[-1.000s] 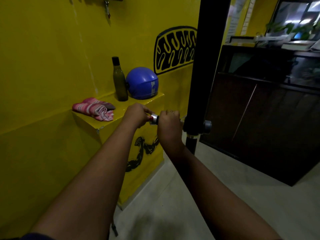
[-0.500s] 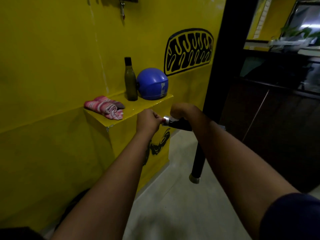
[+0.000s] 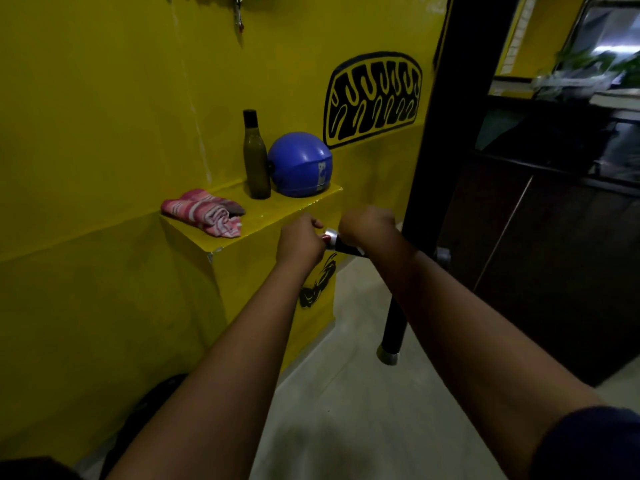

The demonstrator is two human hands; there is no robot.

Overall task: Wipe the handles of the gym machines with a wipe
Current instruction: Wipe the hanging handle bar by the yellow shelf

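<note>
A short black machine handle point(image 3: 346, 250) with a silver end cap point(image 3: 330, 234) sticks out leftward from a black upright post point(image 3: 436, 168). My right hand point(image 3: 367, 225) grips the black part from above, knuckles up. My left hand point(image 3: 299, 242) is curled into a fist around the handle's free end, just left of the cap. A small red and white bit point(image 3: 325, 238) shows between the fist and the cap. No wipe is plainly visible; anything in the left palm is hidden.
A yellow ledge point(image 3: 277, 216) juts from the yellow wall just behind the hands, carrying a folded pink striped towel point(image 3: 207, 211), a dark bottle point(image 3: 256, 157) and a blue helmet point(image 3: 299, 164). A dark counter point(image 3: 554, 237) stands to the right. The floor below is pale.
Both hands have stayed on the handle. My right hand has turned over the top of the grip, with its forearm now crossing in front of the post. The view has shifted left.
</note>
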